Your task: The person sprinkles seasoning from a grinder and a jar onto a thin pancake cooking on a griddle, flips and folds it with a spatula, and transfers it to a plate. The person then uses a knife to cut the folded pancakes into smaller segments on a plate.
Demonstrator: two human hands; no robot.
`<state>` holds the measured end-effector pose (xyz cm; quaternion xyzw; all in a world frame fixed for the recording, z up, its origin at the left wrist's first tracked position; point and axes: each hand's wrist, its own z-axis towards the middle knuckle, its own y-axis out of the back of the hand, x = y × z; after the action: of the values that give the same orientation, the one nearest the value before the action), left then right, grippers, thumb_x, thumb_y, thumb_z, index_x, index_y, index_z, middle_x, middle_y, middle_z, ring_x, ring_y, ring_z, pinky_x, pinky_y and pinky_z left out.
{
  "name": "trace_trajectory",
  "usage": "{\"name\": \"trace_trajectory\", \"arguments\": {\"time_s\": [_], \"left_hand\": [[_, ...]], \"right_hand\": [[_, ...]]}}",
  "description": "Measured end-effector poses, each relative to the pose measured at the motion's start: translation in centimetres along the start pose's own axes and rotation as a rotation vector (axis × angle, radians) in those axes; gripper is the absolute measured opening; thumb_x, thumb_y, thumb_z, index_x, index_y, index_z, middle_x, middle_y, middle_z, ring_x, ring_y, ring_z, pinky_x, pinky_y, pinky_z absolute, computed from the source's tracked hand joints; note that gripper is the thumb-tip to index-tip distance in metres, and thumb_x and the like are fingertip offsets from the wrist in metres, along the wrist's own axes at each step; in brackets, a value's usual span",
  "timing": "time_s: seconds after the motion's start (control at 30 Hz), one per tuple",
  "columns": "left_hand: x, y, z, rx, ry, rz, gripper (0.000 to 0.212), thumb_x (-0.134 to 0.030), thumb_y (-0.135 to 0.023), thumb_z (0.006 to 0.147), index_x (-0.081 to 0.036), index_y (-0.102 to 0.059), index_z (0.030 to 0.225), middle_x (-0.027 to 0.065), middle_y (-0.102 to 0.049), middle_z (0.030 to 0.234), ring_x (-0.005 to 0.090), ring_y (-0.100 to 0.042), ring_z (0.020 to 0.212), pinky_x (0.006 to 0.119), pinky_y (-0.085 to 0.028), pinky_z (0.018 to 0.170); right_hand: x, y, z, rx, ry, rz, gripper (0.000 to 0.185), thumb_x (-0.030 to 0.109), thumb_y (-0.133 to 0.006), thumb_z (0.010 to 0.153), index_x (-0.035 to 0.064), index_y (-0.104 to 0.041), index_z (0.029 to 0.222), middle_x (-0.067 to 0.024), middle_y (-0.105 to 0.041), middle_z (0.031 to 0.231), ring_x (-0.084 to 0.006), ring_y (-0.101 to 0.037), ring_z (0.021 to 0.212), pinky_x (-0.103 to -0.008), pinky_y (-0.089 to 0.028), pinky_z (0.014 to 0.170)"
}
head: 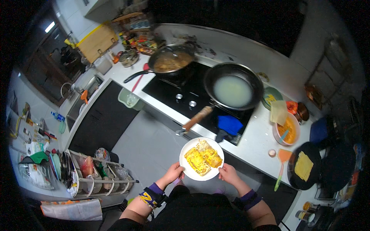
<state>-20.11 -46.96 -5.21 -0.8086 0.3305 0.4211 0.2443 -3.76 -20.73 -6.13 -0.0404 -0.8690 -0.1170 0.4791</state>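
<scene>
A round white plate [189,170] is held level between my two hands, in front of the counter. Two folded yellow egg pancakes [197,161] lie on it side by side. My left hand [175,172] grips the plate's left rim, and my right hand [229,173] grips its right rim. Beyond the plate, a wok [233,86] with cloudy pale liquid stands on the black hob [185,96], its wooden handle [198,117] pointing towards me. A blue cloth [230,124] lies on the hob's near right part.
At the back left of the hob stands a lidded pan [170,59] with brown food. On the right are a bowl of orange mixture [289,128], an orange spatula [284,156] and a black pan [292,173] holding a yellow pancake [303,166]. A storage rack [101,180] stands lower left.
</scene>
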Motion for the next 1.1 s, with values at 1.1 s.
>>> {"name": "trace_trajectory", "arguments": {"time_s": [1.1], "left_hand": [[-14.3,69.6,9.8,-0.429,-0.126,-0.185,0.017,-0.011,-0.046,0.091,0.001,-0.052,0.101,0.0079,-0.060,0.065,0.0145,-0.057,0.048,0.023,-0.044,0.043]], "right_hand": [[40.2,-44.5,51.9,0.157,0.220,-0.137,0.024,0.024,-0.053,0.095,0.0016,-0.060,0.095,-0.0023,-0.060,0.065,-0.0102,-0.057,0.054,-0.0263,-0.046,0.050]]}}
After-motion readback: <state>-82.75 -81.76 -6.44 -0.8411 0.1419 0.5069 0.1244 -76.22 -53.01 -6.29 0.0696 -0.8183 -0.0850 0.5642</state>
